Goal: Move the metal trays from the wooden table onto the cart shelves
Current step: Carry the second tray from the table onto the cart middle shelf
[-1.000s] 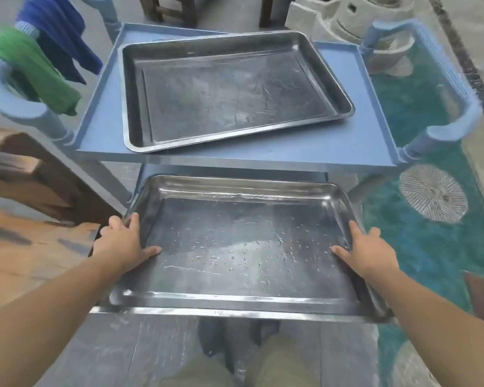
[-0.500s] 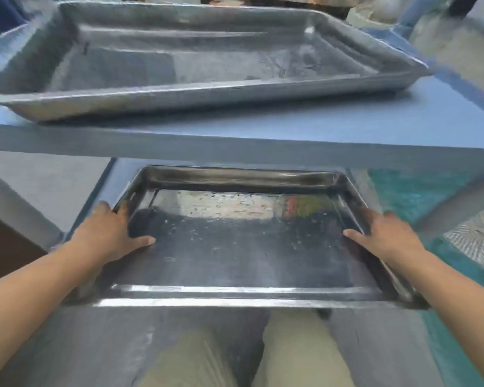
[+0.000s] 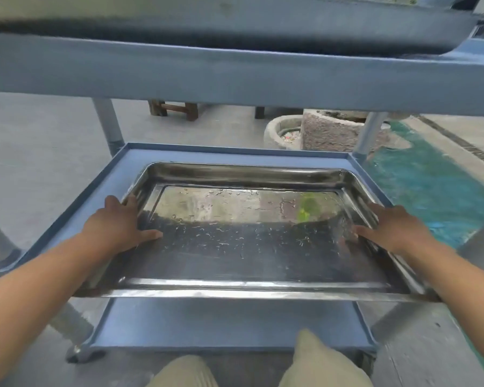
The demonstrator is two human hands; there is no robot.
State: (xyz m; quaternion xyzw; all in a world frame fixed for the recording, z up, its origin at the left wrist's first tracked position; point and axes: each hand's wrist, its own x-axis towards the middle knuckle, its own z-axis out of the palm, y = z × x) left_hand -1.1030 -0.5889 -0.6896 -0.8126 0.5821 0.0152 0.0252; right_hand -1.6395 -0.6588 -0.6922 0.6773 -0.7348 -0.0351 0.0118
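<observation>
Here the wet tray (image 3: 249, 247) is held between both hands over the lower shelf (image 3: 207, 328), its near edge raised above the shelf's front part. Whether its far end touches the shelf I cannot tell. The left hand (image 3: 118, 227) grips the left rim, thumb inside the tray, fingers (image 3: 130, 201) curled over the edge. The right hand (image 3: 397, 230) grips the right rim likewise. A second tray (image 3: 207, 12), blurred, lies on the upper shelf (image 3: 235, 76).

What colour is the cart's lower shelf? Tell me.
Lower shelf is blue; head view.
</observation>
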